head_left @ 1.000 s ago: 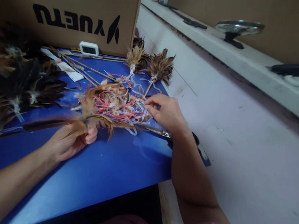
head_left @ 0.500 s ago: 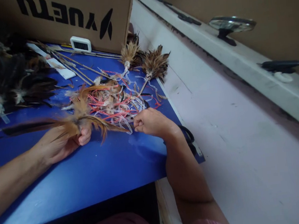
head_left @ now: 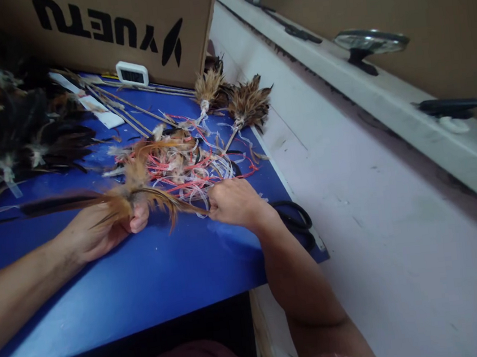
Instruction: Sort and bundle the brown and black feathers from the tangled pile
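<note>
My left hand [head_left: 105,229] is closed around the base of a bundle of brown and black feathers [head_left: 134,181]. Long dark feathers stick out to the left over the wrist, and orange-brown ones point right. At the tip of the right-pointing feathers, my right hand [head_left: 233,203] makes a fist. What lies inside its fingers is hidden. Just beyond both hands is a heap of loose feather bits and red and clear plastic strips [head_left: 181,164]. Black-handled scissors [head_left: 296,218], partly covered by my right forearm, lie at the table's right side.
Dark feather bundles [head_left: 39,148] fill the left of the blue table [head_left: 147,284]. Two brown feather dusters [head_left: 250,102] lie at the back right. Behind are thin sticks [head_left: 122,105], a small white digital display [head_left: 132,74] and a cardboard box [head_left: 130,36]. A wall [head_left: 350,189] borders the right side.
My right hand has moved slightly left and its fingers have curled into a tighter fist. The left hand keeps its hold on the feathers. The whole view has shifted a little.
</note>
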Demonstrator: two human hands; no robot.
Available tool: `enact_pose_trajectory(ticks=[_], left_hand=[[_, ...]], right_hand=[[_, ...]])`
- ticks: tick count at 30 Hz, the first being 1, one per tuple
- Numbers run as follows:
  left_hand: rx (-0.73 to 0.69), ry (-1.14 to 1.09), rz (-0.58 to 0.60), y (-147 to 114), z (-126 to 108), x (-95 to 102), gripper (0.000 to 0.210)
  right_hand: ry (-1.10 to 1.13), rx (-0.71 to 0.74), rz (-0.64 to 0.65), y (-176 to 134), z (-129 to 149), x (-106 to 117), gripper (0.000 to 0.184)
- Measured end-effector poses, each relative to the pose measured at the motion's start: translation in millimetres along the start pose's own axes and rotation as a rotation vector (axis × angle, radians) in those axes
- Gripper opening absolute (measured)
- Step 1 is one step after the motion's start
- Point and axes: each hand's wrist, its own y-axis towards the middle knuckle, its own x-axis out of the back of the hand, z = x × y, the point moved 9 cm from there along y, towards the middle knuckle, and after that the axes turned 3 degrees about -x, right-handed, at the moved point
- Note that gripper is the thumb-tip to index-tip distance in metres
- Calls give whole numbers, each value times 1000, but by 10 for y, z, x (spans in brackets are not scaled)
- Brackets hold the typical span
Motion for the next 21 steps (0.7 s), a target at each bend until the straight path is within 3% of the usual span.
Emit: enact_pose_trajectory(ticks=[8,17,21], left_hand=[[6,-14,-7,1,9,-6,23],[9,-16,-14,-8,35,32,28],[5,-18,-9,-12,13,10,28]], right_hand=[[611,92,-208,-112,-286,337,8],[696,112,-184,-138,-302,339,7],[606,79,-175,-112,-295,290,10]])
